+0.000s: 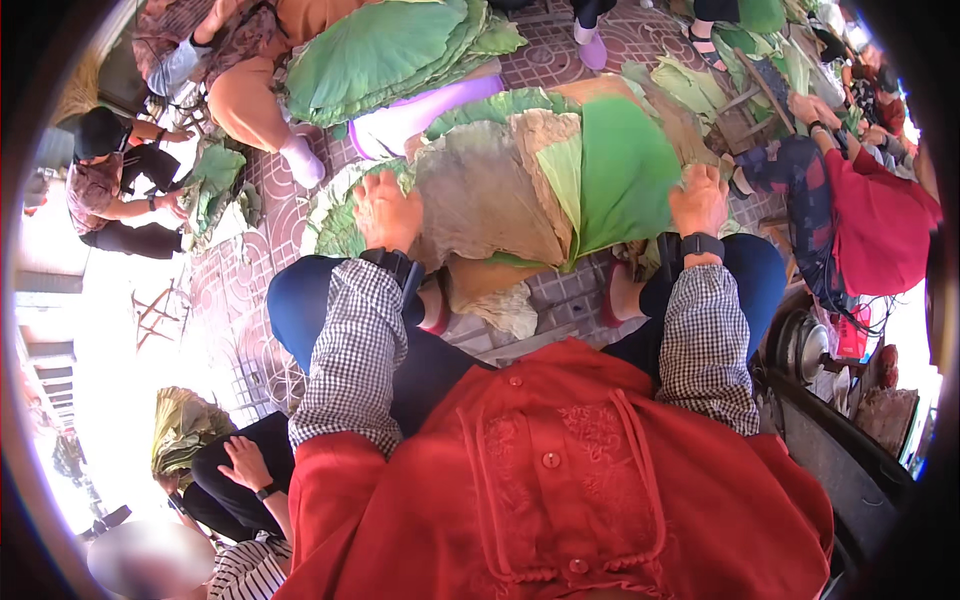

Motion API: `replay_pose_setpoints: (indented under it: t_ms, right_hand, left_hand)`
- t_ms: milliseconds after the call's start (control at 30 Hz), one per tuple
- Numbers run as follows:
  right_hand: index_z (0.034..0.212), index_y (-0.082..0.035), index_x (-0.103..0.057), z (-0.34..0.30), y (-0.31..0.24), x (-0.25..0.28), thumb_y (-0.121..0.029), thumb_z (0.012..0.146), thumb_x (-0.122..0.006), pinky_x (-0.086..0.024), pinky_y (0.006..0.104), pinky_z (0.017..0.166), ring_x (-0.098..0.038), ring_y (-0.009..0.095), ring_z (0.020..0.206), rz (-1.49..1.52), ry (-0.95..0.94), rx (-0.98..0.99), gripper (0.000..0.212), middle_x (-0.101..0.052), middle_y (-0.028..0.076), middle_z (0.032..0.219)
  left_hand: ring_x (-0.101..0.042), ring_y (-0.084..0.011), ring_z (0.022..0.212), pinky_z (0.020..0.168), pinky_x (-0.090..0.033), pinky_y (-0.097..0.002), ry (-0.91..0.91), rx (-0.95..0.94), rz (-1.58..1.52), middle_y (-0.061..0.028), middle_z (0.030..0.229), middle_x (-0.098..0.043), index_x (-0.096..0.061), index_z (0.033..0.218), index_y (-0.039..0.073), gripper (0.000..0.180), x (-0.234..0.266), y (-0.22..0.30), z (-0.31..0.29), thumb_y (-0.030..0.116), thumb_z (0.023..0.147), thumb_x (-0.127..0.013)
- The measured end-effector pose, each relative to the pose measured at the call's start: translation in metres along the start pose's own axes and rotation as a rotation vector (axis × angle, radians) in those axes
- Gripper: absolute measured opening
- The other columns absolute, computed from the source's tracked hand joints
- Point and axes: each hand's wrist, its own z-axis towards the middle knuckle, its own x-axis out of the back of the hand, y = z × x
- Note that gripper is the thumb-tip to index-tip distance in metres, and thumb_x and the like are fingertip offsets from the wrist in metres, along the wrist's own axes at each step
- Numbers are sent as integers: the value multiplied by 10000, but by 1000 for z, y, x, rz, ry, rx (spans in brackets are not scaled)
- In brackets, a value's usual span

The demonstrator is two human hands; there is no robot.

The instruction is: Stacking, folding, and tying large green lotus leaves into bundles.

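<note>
In front of my knees lies a layered pile of big lotus leaves. A dry brown leaf (478, 195) takes up its left and middle part, and a bright green folded leaf (628, 170) covers its right part. My left hand (388, 212) rests palm down on the pile's left edge, fingers apart, over a crinkled green leaf (335, 208). At the opposite edge my right hand (698, 200) lies beside the green leaf with its fingers spread. What is under both palms is hidden.
Ahead stands another stack of green leaves (385, 60), near a seated person's leg (245, 105). A person in red (880, 215) sits at right beside a wooden stool (745, 105). Other people work at left, one by a leaf bundle (188, 430). Patterned paving (235, 310) lies around.
</note>
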Motion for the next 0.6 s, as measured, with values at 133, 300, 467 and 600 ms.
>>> replay_pose_setpoints:
  t_ms: [133, 300, 467, 600]
  right_hand:
    - [932, -53, -550, -17, -49, -20, -158, 719, -715, -484, 466, 768, -569, 335, 960, 814, -225, 312, 289, -593, 135, 1011]
    - [953, -35, -542, -74, -112, -45, -311, 701, -749, -504, 445, 749, -599, 359, 872, 516, -140, 511, 428, -593, 135, 932]
    - [988, -22, -566, -60, -111, -52, -266, 760, -661, -504, 464, 788, -617, 387, 920, 338, -328, 388, 348, -618, 188, 979]
    - [969, -8, -590, -41, -86, -57, -216, 761, -619, -503, 465, 799, -621, 384, 941, 336, -413, 238, 296, -636, 216, 1023]
  left_hand:
    - [-505, -353, 1093, 944, -418, -466, 83, -386, -359, -160, 1125, -571, -591, 1071, 56, 361, -5, 22, -3, 200, 753, -686]
    - [-362, -385, 1282, 1052, -315, -512, -145, -597, -328, -172, 1365, -433, -515, 1261, 80, 583, -33, 47, -32, 301, 758, -710]
    - [-173, -452, 1388, 1096, -180, -602, -396, -615, -36, -165, 1518, -246, -339, 1437, 128, 852, -47, 39, -41, 463, 744, -705]
    - [-166, -445, 1394, 1103, -184, -592, -420, -612, -49, -166, 1520, -236, -327, 1442, 131, 857, -49, 40, -38, 444, 745, -714]
